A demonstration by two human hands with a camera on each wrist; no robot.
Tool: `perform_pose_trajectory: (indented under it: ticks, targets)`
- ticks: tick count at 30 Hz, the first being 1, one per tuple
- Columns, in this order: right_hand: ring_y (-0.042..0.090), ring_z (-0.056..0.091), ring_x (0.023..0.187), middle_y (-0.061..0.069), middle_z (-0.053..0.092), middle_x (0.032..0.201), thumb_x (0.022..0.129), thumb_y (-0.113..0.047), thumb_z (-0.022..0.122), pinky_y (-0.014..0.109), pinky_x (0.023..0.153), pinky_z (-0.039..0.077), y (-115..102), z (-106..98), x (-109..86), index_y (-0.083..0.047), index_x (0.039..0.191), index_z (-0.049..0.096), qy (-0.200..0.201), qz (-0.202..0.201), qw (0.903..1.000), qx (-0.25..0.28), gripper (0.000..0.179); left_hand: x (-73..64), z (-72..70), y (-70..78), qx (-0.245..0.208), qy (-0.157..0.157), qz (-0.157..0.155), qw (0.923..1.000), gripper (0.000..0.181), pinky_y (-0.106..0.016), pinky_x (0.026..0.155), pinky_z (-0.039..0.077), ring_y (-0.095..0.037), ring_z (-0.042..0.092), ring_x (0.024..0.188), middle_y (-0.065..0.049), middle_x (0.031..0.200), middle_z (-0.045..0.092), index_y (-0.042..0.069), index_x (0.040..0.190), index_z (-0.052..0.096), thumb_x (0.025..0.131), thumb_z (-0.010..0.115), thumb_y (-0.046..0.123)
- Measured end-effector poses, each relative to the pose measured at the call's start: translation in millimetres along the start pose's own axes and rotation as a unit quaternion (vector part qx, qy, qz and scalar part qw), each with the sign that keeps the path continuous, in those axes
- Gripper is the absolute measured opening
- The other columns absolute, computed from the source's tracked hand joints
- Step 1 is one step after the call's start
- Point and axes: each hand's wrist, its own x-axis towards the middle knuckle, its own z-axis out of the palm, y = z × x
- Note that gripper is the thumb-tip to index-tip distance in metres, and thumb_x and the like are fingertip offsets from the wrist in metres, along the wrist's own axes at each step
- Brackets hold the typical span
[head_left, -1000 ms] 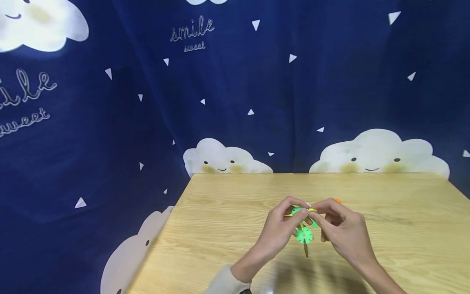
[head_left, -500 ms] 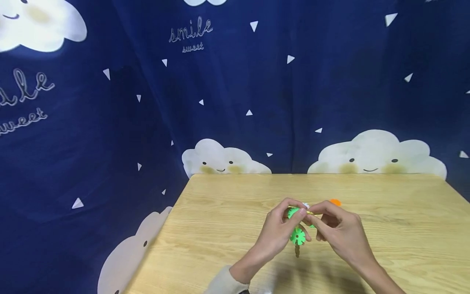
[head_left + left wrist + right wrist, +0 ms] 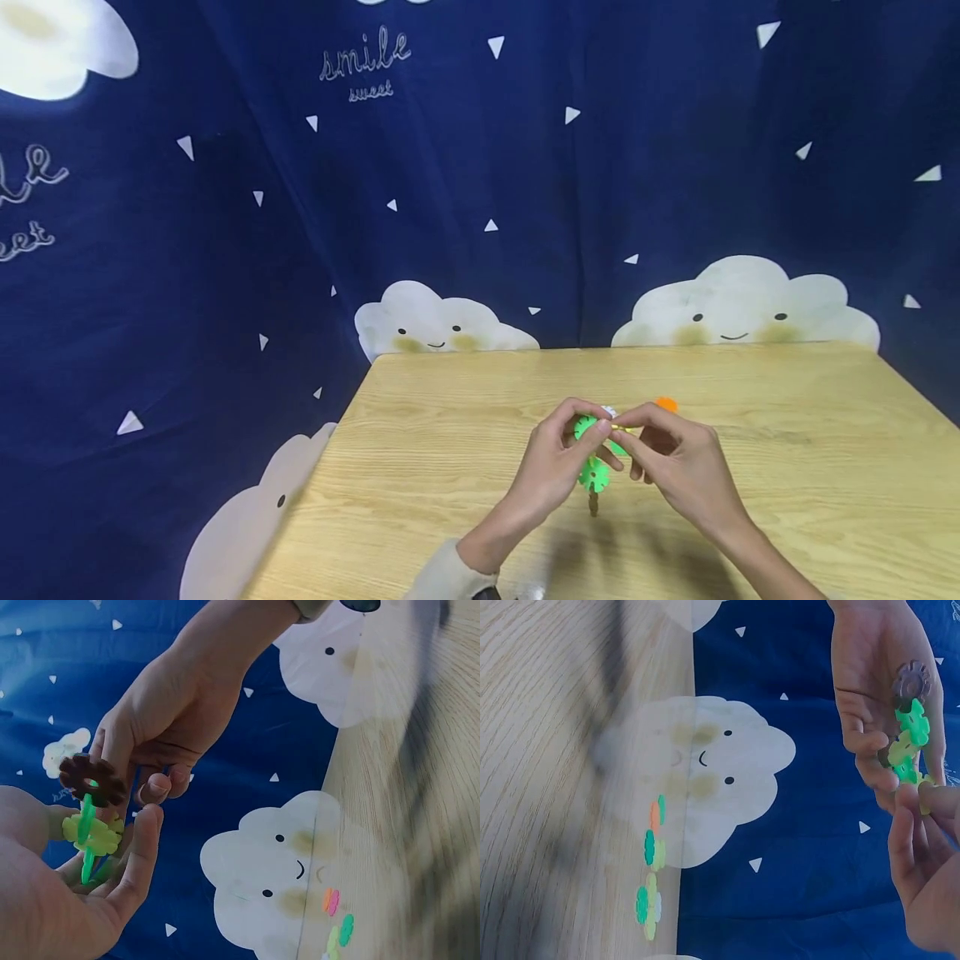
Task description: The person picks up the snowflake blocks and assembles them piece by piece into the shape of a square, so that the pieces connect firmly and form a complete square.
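Observation:
My left hand (image 3: 551, 458) holds a chain of notched plastic snowflake discs. A brown disc (image 3: 913, 681) is at one end, followed by a green disc (image 3: 913, 720), a yellow disc (image 3: 902, 748) and another green disc (image 3: 906, 769). In the head view the chain hangs with the brown disc (image 3: 593, 502) lowest, below a green disc (image 3: 594, 477). My right hand (image 3: 686, 462) pinches a yellow disc (image 3: 926, 796) against the chain's other end. Fingertips of both hands meet there and partly hide the joint, so I cannot tell how deep the yellow disc sits.
Loose discs lie on the wooden table (image 3: 450, 433) beyond the hands, among them an orange disc (image 3: 667, 404) and a white disc (image 3: 609, 410). The right wrist view has several more, including a green disc (image 3: 642, 904). A blue cloud-patterned curtain (image 3: 450, 167) hangs behind the table.
The head view has shifted, so everything lies further left in it. The orange disc shows more fully beyond the right hand. The chain has turned slightly, while both hands keep their hold.

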Motion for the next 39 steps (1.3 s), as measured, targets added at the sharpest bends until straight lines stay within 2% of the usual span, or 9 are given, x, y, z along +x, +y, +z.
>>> perform_pose_trajectory:
  ticks: [4, 9, 13, 21, 26, 31, 34, 39]
  targets:
    - [0.018, 0.061, 0.050, -0.002, 0.066, 0.068, 0.089, -0.010, 0.082, 0.026, 0.045, 0.048, 0.4, -1.1, -0.2, -0.022, 0.100, 0.076, -0.011, 0.008, 0.9999, 0.009, 0.018, 0.0, -0.2, 0.8, -0.006, -0.013, -0.005, 0.9999, 0.022, -0.017, 0.059, 0.056, -0.015, 0.075, 0.076, -0.004, 0.104, 0.071, 0.010, 0.123, 0.062, 0.109, 0.057, 0.027]
    - [0.018, 0.061, 0.050, 0.000, 0.068, 0.071, 0.089, -0.009, 0.083, 0.026, 0.046, 0.050, 0.0, -1.5, 0.6, -0.022, 0.099, 0.076, -0.012, -0.001, 0.9998, 0.017, 0.018, -0.1, 0.6, 1.7, 0.006, -0.023, -0.009, 0.9997, 0.020, -0.018, 0.060, 0.057, -0.013, 0.074, 0.075, -0.004, 0.105, 0.071, 0.014, 0.124, 0.059, 0.110, 0.053, 0.027]
    - [0.018, 0.060, 0.050, -0.003, 0.065, 0.065, 0.087, -0.007, 0.084, 0.025, 0.045, 0.049, 0.3, -1.8, 0.4, -0.021, 0.097, 0.075, -0.006, -0.008, 0.9998, 0.015, 0.020, 0.6, 2.0, 1.7, 0.017, -0.033, -0.009, 0.9993, 0.019, -0.019, 0.060, 0.058, -0.012, 0.073, 0.074, -0.004, 0.104, 0.070, 0.014, 0.124, 0.056, 0.112, 0.050, 0.027]
    - [0.018, 0.061, 0.052, -0.001, 0.066, 0.069, 0.091, -0.011, 0.081, 0.028, 0.046, 0.051, 1.7, -4.8, 1.6, -0.020, 0.101, 0.076, -0.030, 0.013, 0.9987, 0.040, 0.015, -0.6, 1.3, 5.5, 0.027, -0.038, -0.028, 0.9985, 0.019, -0.017, 0.058, 0.053, -0.010, 0.071, 0.074, -0.005, 0.105, 0.067, 0.015, 0.124, 0.053, 0.113, 0.046, 0.029]
    - [0.020, 0.062, 0.053, -0.001, 0.065, 0.070, 0.095, -0.012, 0.077, 0.030, 0.047, 0.052, 3.9, -9.8, 5.6, -0.018, 0.104, 0.075, -0.055, 0.019, 0.9965, 0.060, 0.011, -1.4, -2.0, 9.0, 0.041, -0.014, -0.036, 0.9984, 0.021, -0.018, 0.058, 0.054, -0.015, 0.072, 0.074, -0.002, 0.104, 0.065, 0.016, 0.124, 0.057, 0.111, 0.050, 0.032]
    - [0.020, 0.061, 0.053, 0.003, 0.067, 0.072, 0.099, -0.013, 0.072, 0.031, 0.047, 0.052, 12.8, -15.4, 11.6, -0.014, 0.106, 0.075, -0.058, 0.035, 0.9949, 0.074, 0.008, -1.9, -4.4, 12.0, 0.036, 0.020, -0.048, 0.9980, 0.021, -0.019, 0.058, 0.055, -0.018, 0.072, 0.076, -0.007, 0.105, 0.066, 0.017, 0.122, 0.060, 0.109, 0.055, 0.033]
    - [0.023, 0.062, 0.054, 0.006, 0.073, 0.081, 0.100, -0.013, 0.071, 0.031, 0.048, 0.053, 25.4, -17.3, 15.8, -0.009, 0.107, 0.073, -0.059, 0.067, 0.9938, 0.067, 0.009, -1.7, -4.4, 12.1, 0.033, 0.036, -0.045, 0.9978, 0.023, -0.019, 0.058, 0.055, -0.020, 0.073, 0.076, -0.008, 0.103, 0.066, 0.013, 0.122, 0.059, 0.109, 0.057, 0.032]
    - [0.026, 0.066, 0.061, 0.014, 0.074, 0.107, 0.098, -0.008, 0.072, 0.031, 0.052, 0.057, 54.8, -18.7, 15.7, 0.000, 0.113, 0.069, -0.067, 0.146, 0.9861, 0.041, 0.018, -1.7, -1.7, 11.1, 0.022, 0.050, -0.044, 0.9976, 0.029, -0.021, 0.059, 0.056, -0.020, 0.072, 0.075, -0.007, 0.099, 0.068, 0.006, 0.123, 0.059, 0.108, 0.059, 0.031]
